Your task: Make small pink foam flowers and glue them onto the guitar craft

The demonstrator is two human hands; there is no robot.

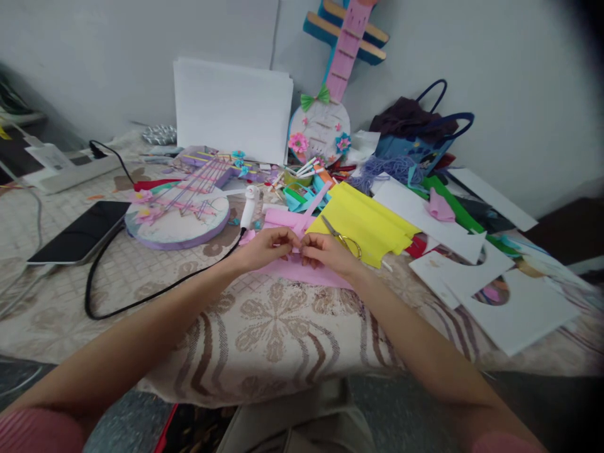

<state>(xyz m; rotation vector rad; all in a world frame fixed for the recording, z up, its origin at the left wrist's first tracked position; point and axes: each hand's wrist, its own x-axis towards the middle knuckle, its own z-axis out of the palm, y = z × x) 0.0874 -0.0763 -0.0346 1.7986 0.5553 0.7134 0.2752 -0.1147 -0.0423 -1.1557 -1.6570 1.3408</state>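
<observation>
Both hands meet over pink paper (311, 274) near the table's front middle. My left hand (271, 247) has its fingers bent and pinched on a small bit of pink paper. Facing it, my right hand (325, 253) is also closed, its fingertips at the same pink piece. A pink strip (314, 207) slants up behind the fingers. Scissors (342, 237) with yellow handles lie on yellow paper (363, 217), just beyond my right hand. The white glue gun (250, 207) sits beyond my left hand. What exactly lies between the fingertips is too small to tell.
At the left are a decorated round instrument (189, 220), a black phone (80, 233), a power strip (75, 173) and a black cable (136, 307). White cut-out sheets (519, 308) lie at right. A pink-necked instrument (321, 129), white board (233, 110) and blue bag (415, 148) stand behind.
</observation>
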